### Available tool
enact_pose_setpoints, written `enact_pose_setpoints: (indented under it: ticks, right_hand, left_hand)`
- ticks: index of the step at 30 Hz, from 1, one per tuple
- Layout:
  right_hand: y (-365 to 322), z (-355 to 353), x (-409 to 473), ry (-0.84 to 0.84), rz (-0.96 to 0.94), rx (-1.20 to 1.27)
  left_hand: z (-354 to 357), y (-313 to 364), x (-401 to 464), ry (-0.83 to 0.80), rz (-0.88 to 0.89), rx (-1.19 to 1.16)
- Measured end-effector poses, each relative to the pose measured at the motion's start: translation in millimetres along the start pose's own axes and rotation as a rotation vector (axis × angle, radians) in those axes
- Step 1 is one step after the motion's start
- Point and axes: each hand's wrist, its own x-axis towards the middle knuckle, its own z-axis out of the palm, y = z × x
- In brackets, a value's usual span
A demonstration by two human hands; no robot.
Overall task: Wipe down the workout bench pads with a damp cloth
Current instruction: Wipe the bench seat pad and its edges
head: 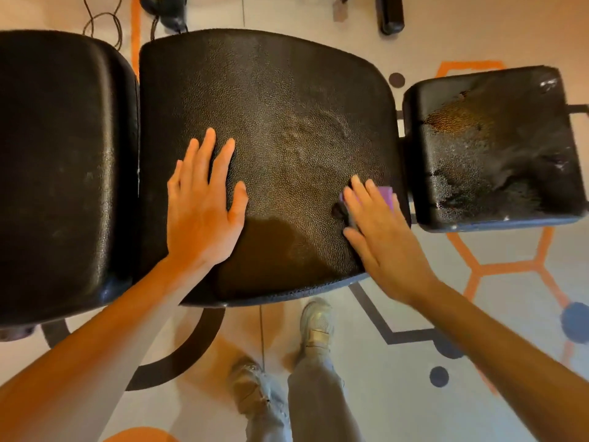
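Cloth (384, 199), purple, lies under the right hand (382, 231), only its far edge and a corner showing past the fingertips. That hand presses it flat, fingers straight and close together, near the right edge of the middle pad (271, 129). Left of it, well apart, the left hand (204, 205) rests palm down on the same pad, fingers spread and straight. A darker patch shows between the two hands near the front edge. Beyond the right hand sits the small pad (490, 148), worn and streaked; beyond the left hand, the long pad (60, 173). Below, shoes (315, 323) stand on a patterned floor (478, 362).
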Motion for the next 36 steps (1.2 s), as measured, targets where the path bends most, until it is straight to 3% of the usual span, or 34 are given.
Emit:
enact_pose_setpoints:
  ticks: [3, 5, 10, 15, 17, 21, 27, 29, 32, 34, 36]
  right_hand:
    - [16.9, -8.2, 83.4, 0.064, 0.164, 0.004]
    - [3.9, -0.5, 74.6, 0.087, 0.228, 0.045]
    - [-41.2, 13.7, -56.4, -0.021, -0.051, 0.011]
    - [2.9, -0.1, 55.6, 0.109, 0.24, 0.005]
    - [-8.5, 9.5, 40.7, 0.158, 0.298, 0.034]
    - [-49.5, 22.6, -54.3, 0.11, 0.168, 0.121]
    - [17.4, 3.5, 41.8, 0.163, 0.288, 0.078]
    - [3.1, 11.3, 19.4, 0.215, 0.334, 0.111]
    - [-27.1, 20.9, -45.5, 0.182, 0.258, 0.184]
    - [-10.3, 15.7, -36.7, 0.173, 0.176, 0.194]
    - [13.5, 8.4, 3.2, 0.18, 0.214, 0.18]
  left_hand:
    - [-3.8, 1.1, 1.5, -0.042, 0.0, 0.027]
    - [-7.1, 10.5, -4.2, -0.04, 0.003, 0.025]
    - [7.1, 47.2, -48.3, -0.075, 0.134, 0.076]
    - [18.1, 45.4, -54.0, -0.032, 0.139, 0.171]
    - [20.4, 45.9, -54.3, -0.01, 0.157, 0.177]
    - [18.3, 45.3, -55.1, -0.007, 0.147, 0.195]
    - [17.8, 45.2, -53.3, -0.013, 0.153, 0.169]
    - [17.1, 46.1, -52.8, -0.008, 0.153, 0.173]
    - [17.5, 45.6, -55.2, -0.001, 0.154, 0.196]
    - [17.7, 46.5, -54.8, -0.006, 0.156, 0.198]
    - [17.1, 47.4, -54.0, -0.011, 0.152, 0.182]
